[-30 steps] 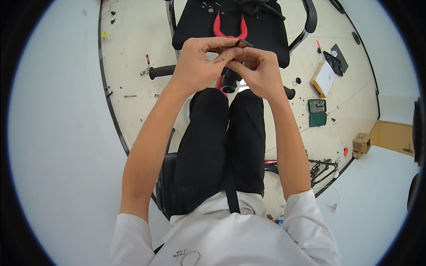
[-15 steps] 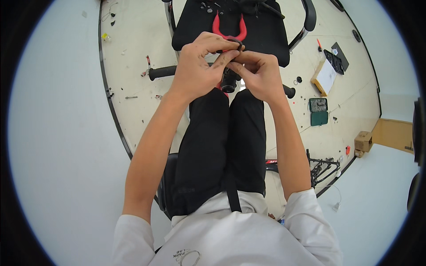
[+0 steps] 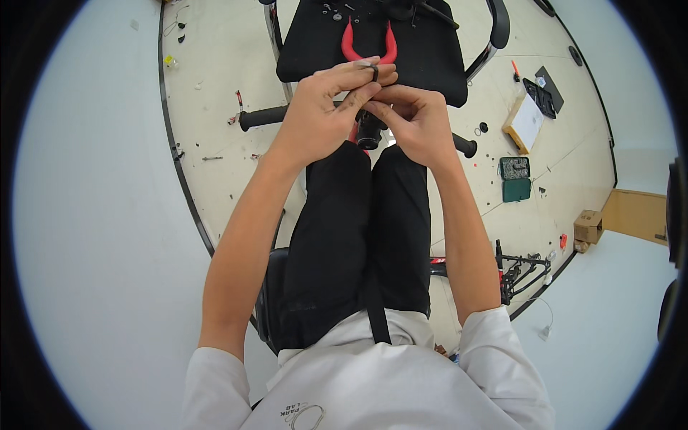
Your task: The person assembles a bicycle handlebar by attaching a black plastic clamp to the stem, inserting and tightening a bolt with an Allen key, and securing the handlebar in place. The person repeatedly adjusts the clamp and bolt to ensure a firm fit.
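My left hand [image 3: 324, 107] and my right hand [image 3: 419, 127] meet in front of me above a handlebar. Both are closed, with thumbs and fingertips pinched together. A small black curved part [image 3: 375, 72], like a ring or clamp band, shows at my left fingertips. My right fingertips press against its lower end, which is mostly hidden. Under the hands lies the bicycle handlebar with a black grip [image 3: 264, 117] at its left end. Its black stem [image 3: 369, 132] points toward my knees. Just beyond, a red bicycle fork [image 3: 390, 49] rests on the chair seat.
A black office chair [image 3: 308, 50] faces me, with small metal parts [image 3: 337, 16] on its seat. On the floor at right lie an open green case [image 3: 515, 190], a white-topped board [image 3: 525, 123] and a black tool case [image 3: 539, 98]. A bicycle frame [image 3: 519, 269] lies lower right.
The black curved part has tilted and sits slightly lower and further left. My left fingers have straightened a little; my right hand has barely moved.
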`<state>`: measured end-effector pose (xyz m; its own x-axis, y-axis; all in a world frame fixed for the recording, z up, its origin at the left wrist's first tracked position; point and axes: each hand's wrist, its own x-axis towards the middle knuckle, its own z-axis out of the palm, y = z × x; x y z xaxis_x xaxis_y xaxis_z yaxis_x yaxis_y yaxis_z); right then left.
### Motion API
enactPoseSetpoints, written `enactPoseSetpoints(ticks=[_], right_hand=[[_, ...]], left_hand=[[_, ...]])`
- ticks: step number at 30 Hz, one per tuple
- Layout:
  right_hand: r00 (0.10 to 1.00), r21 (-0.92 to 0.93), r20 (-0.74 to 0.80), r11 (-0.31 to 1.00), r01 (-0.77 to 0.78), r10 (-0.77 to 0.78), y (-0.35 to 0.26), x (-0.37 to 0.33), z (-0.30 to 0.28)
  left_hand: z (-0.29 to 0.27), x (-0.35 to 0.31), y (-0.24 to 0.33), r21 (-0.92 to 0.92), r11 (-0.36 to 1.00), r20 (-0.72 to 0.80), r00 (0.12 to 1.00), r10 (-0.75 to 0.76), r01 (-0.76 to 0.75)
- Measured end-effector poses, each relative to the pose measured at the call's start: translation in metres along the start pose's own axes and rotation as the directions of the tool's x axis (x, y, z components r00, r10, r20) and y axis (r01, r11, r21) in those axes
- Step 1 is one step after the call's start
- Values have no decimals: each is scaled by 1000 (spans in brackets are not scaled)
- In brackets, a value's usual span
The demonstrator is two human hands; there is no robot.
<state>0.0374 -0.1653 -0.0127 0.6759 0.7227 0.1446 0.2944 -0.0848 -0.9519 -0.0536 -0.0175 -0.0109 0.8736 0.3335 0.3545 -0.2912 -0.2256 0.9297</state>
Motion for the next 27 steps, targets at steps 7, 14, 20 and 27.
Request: enactPoseSetpoints(ticks=[7,14,20,27], right_hand=[[973,-107,-208,991,77,-98,6,-5,18],[996,42,25,995,-90,89,1,2,-5],[999,71,23,997,-40,38,4,-2,-3],[973,-105,-216,993,60,-82,4,-9,14]], left_hand=[[7,-4,4,100,989,-190,978,-84,105],[1,2,3,139,990,-8,1000,18,-16],[5,0,-5,190,974,-11,992,125,-121],[6,-6,11,248,969,-166,985,46,-4]])
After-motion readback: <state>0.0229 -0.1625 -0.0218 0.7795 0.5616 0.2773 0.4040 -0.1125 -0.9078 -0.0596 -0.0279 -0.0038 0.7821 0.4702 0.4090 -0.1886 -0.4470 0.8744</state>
